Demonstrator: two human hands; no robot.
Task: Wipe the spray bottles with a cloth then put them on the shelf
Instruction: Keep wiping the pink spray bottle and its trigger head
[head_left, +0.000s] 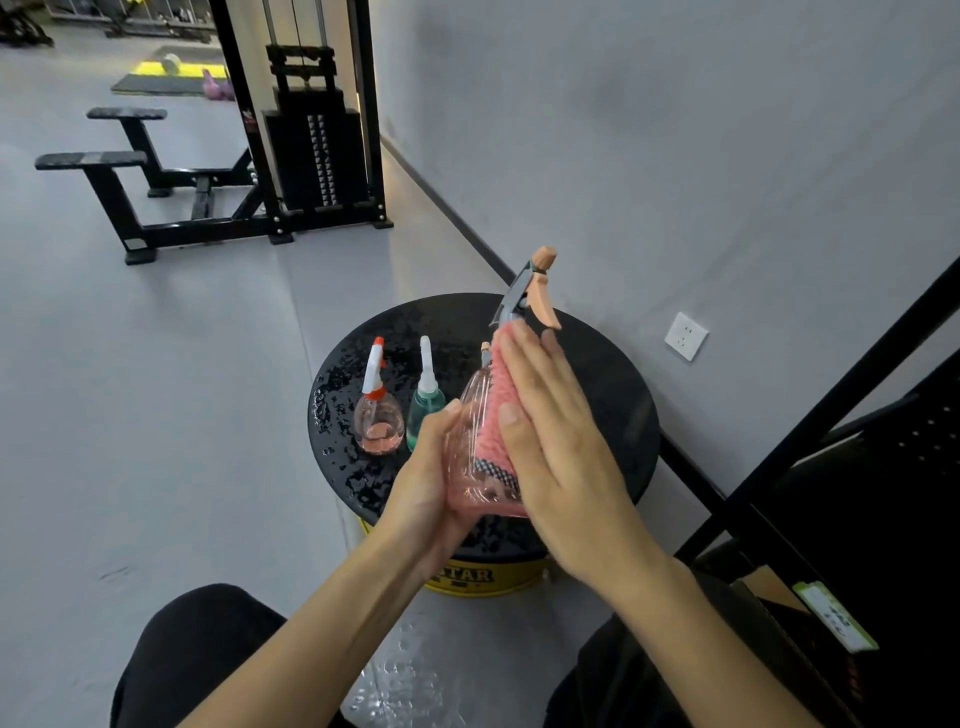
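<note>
Pink spray bottle (469, 457): long axis tilted, nozzle up-right; my left hand (422, 488) curled round its base; my right hand (561, 447), fingers straight, presses cloth (500, 408).

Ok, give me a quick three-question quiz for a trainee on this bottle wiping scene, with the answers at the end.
1. The left hand grips the held spray bottle. How does the right hand use the pink cloth? A: presses it flat on the bottle; B: wrings it out; C: drops it.
2. True or false: the green bottle lies on its side.
3. Fill in: the red-tipped bottle stands on the round black ____.
Key: 1 A; 2 false, it stands upright; 3 table.
</note>
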